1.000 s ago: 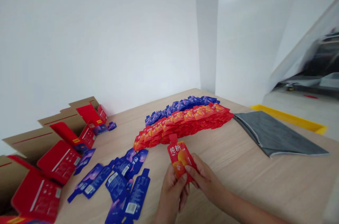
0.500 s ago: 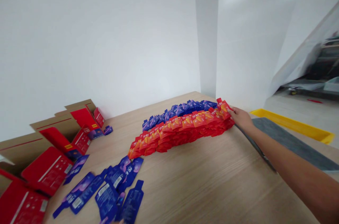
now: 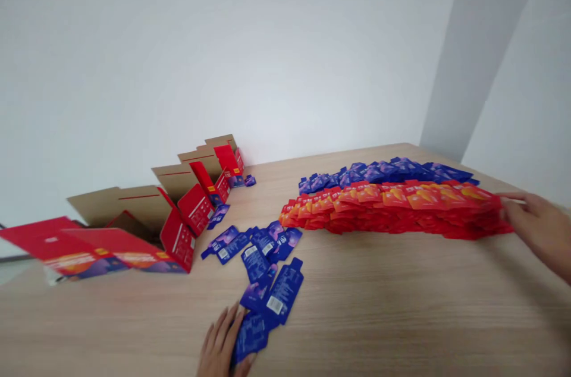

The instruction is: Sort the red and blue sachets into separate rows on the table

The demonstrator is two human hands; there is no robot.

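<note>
My left hand (image 3: 220, 344) is low in the middle of the view, with its fingers and thumb closed around the edge of a blue pouch (image 3: 252, 335). Beyond that pouch, several more flat blue pouches (image 3: 285, 288) lie loosely overlapping on the table. On the right, my right hand (image 3: 537, 228) pinches a red-orange pouch (image 3: 493, 201) at the end of a long row of overlapping red-orange pouches (image 3: 383, 201). The pinched pouch is partly blurred. Behind this row lies a second row, of blue pouches (image 3: 375, 172).
Open red cardboard boxes (image 3: 178, 234) with raised brown flaps stand in a line on the left. A small blue pouch (image 3: 250, 180) lies near the farthest box. The wooden table (image 3: 379, 299) meets a white wall (image 3: 312, 56) at the back.
The view has swung left, bringing more boxes and my left hand into sight. My right hand stays at the right end of the red-orange row; the yellow tray has left view.
</note>
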